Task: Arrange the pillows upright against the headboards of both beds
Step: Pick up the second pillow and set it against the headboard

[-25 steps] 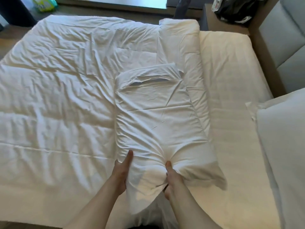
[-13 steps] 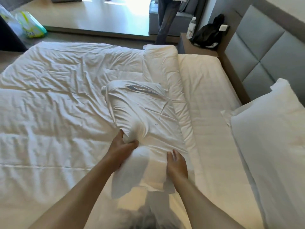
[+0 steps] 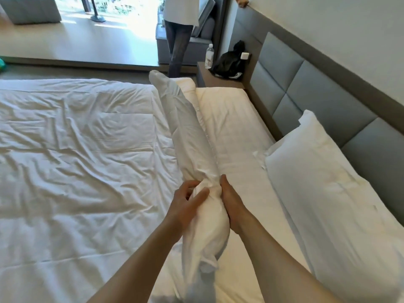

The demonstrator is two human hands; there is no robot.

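Rumpled white duvet (image 3: 76, 154), grey headboard (image 3: 317, 99); both hands' fingers (image 3: 197, 196) clenched around pillow (image 3: 192, 136).

Room, daylight from glazing (image 3: 122, 7) at the far end, bright patch on the raised floor (image 3: 76, 44) before it.
Wall (image 3: 349, 29): pale, running along the right side.
Nightstand (image 3: 218, 80): brown, beside the bed's far corner; carries a clear bottle (image 3: 209, 56) and a black bag (image 3: 229, 64).
Sofa (image 3: 196, 42): grey, beyond the nightstand.
Cushion (image 3: 30, 9): grey, far left on the raised floor.
Person (image 3: 179, 29) standing by the sofa, one hand on the wall ledge.
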